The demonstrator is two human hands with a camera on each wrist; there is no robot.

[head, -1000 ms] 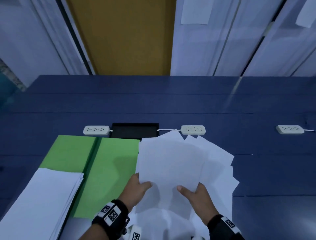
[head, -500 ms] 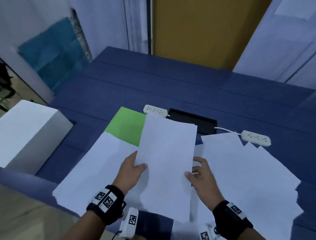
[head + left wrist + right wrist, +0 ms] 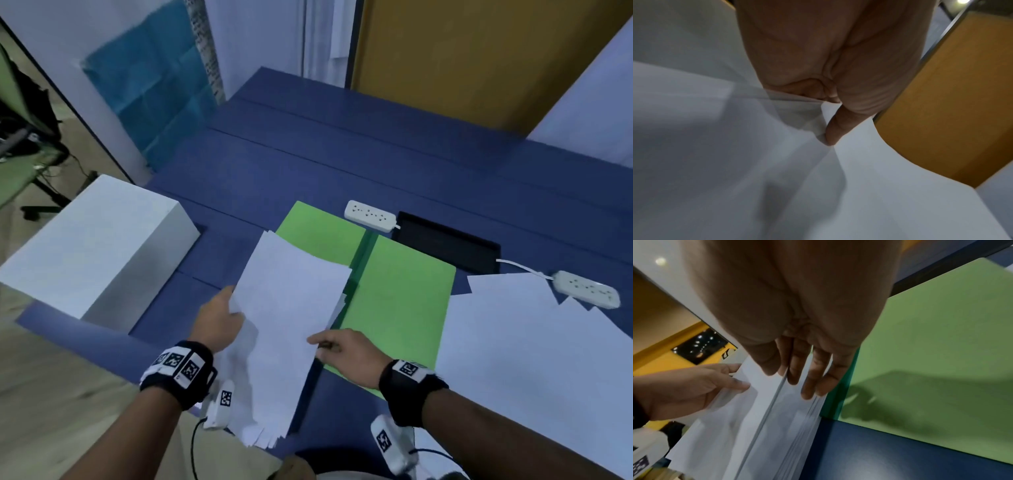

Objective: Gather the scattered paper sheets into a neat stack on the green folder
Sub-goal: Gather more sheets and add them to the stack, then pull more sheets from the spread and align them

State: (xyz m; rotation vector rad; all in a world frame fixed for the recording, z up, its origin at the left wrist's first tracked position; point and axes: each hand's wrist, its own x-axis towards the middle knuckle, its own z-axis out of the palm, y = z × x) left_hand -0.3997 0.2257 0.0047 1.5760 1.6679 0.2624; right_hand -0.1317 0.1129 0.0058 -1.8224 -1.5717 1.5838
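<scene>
- Your left hand (image 3: 219,322) pinches the left edge of a sheaf of white paper sheets (image 3: 287,329): thumb on top, fingers under, per L wrist cam.
- Your right hand (image 3: 346,353) sits at the sheaf's right edge, fingers (image 3: 813,378) straight and laid along the sheet edges. It squares them, it doesn't grip.
- Sheaf is over the left flap of the open bright-green card folder (image 3: 397,294) on the dark-blue table (image 3: 308,154). Near end overhangs the table edge toward you; its bottom corners are fanned, not flush.
- Can't tell whether the sheaf lies flat on the flap or is partly lifted.
- Loose white sheets (image 3: 534,349), still scattered, lie right of the folder, one corner near a white power strip (image 3: 587,293).
- Judgement: the step is aligning and seating this batch.
- Tip: keep the L pinch light and push w/ the flat R fingers so the edges slide flush. Then tap the near end square.
- Seat the sheaf fully on green, no overhang, before you fetch the rest.
- Risk: a hard pinch buckles the top sheet; a crease is already showing at the thumb.
</scene>
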